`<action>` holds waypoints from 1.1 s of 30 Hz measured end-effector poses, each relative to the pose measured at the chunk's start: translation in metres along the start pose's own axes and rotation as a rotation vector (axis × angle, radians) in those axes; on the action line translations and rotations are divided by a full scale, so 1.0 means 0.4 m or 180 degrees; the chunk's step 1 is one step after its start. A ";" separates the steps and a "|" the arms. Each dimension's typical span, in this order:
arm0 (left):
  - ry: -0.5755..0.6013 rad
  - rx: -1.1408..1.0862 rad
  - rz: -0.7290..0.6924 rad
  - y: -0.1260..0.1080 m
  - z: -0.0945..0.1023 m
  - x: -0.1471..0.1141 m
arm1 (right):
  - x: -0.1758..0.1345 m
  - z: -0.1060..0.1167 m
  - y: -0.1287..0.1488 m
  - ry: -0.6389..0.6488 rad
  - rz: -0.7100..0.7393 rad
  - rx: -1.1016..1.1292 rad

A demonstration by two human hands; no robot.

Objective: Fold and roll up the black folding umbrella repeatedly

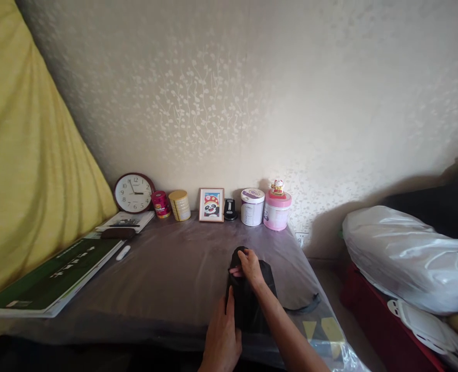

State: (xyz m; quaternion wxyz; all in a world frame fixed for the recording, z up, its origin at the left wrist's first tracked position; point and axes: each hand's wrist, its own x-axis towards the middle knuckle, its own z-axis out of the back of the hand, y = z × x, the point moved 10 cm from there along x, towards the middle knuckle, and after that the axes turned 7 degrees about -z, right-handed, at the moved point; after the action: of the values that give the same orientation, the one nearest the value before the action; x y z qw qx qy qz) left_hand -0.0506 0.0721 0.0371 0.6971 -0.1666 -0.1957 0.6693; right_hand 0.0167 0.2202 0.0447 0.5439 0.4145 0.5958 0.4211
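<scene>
A dark black piece of soft material (248, 305), perhaps a pouch or folded cloth, is held over the front right part of the table; its exact kind does not show. From the left side, my left hand (223, 333) grips its lower edge, a finger stretched up along it. My right hand (250, 266) reaches across from the right and pinches its upper end, where some fingertips go under a fold. Beside it lies a grey rounded piece (298, 292) with a dark edge; whether the two are joined I cannot tell.
Along the wall stand a clock (133, 193), a red can (161, 204), a yellow can (179, 205), a framed panda picture (211, 205) and two tubs (252, 209). At left lies a green book (56, 274). A white plastic bag (407, 253) sits right of the table.
</scene>
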 end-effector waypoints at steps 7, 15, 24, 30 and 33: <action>-0.0050 -0.0146 0.0067 0.026 0.006 0.008 | 0.000 -0.005 0.018 0.0061 0.0012 0.0065; 0.0017 0.0130 0.0136 0.021 0.023 0.002 | -0.029 0.035 0.044 0.0117 -0.0042 0.0230; 0.0019 0.0641 0.0114 -0.018 0.009 -0.012 | -0.121 0.215 0.048 -0.0245 0.0186 -0.0779; 0.0033 0.0642 0.0158 -0.014 0.014 -0.010 | -0.184 0.208 0.052 -0.0380 0.0628 -0.1291; 0.0074 0.0605 0.0145 -0.017 0.013 -0.011 | -0.195 0.180 0.035 0.0024 0.0391 -0.1007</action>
State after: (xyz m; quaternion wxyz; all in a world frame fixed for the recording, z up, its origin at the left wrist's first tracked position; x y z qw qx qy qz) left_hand -0.0473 0.0671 0.0447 0.6966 -0.1119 -0.1194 0.6985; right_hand 0.0942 0.1540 0.0772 0.5733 0.3578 0.4977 0.5437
